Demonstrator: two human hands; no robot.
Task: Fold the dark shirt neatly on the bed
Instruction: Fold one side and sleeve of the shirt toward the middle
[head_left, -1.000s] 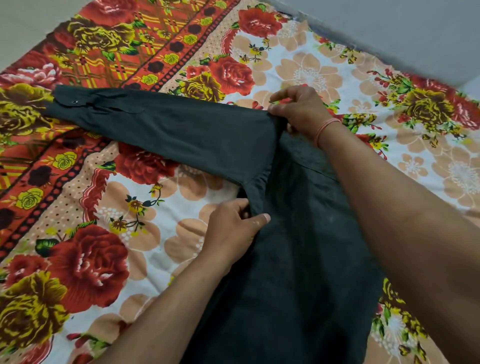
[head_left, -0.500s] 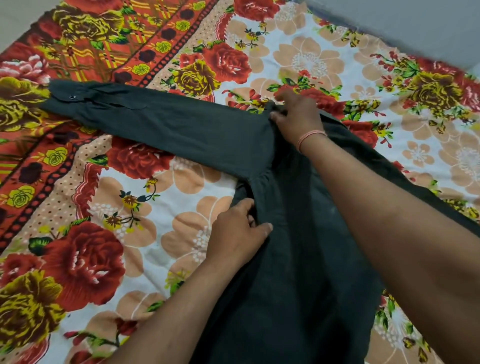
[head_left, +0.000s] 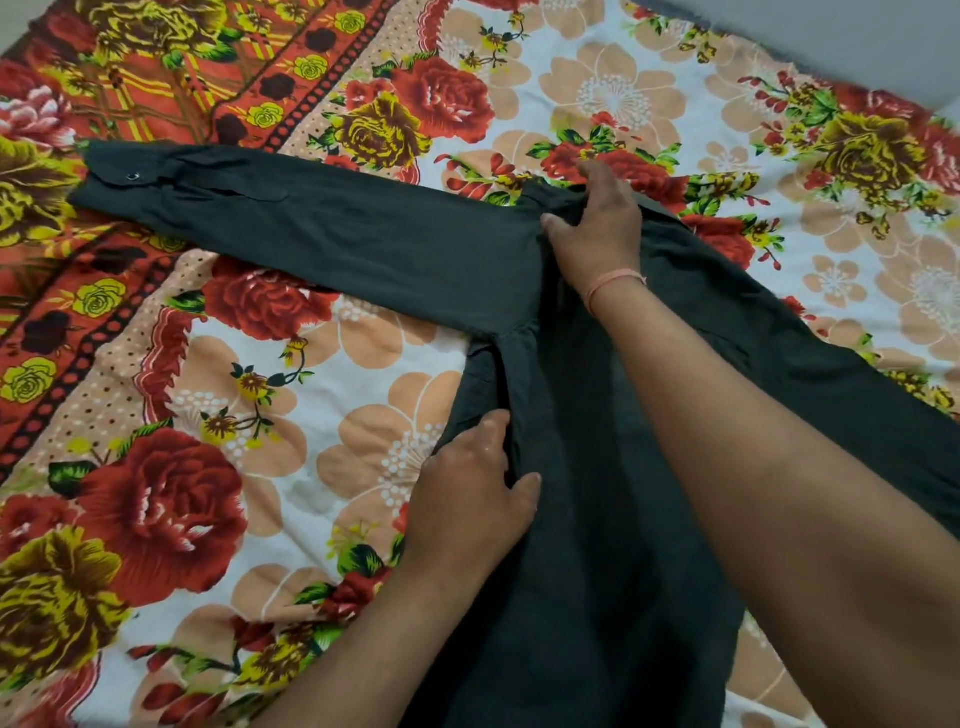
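Found spread across the bed's red-and-peach floral cotton sheet (head_left: 249, 395): the dark charcoal long-sleeved woven shirt (head_left: 613, 545), body running toward the viewer, one long sleeve (head_left: 337, 239) laid out straight to the left and ending in a buttoned cuff (head_left: 122, 179). Observed at the shoulder seam: right grip (head_left: 592, 234), thin peach thread band (head_left: 615, 280) at the wrist, fingers curled and bunching cloth. Observed below the armpit: left grip (head_left: 470, 499), fingers and thumb pinching a ridge of the side seam. Judged early: no fold completed. Recommended for the step in hand: hold both pinches on one straight line from shoulder to side seam, tension the cloth between them, turn the side panel inward along that line, then smooth the gathers by the armpit before bringing the sleeve across. Risk noted: crooked edge from a slipping pinch.
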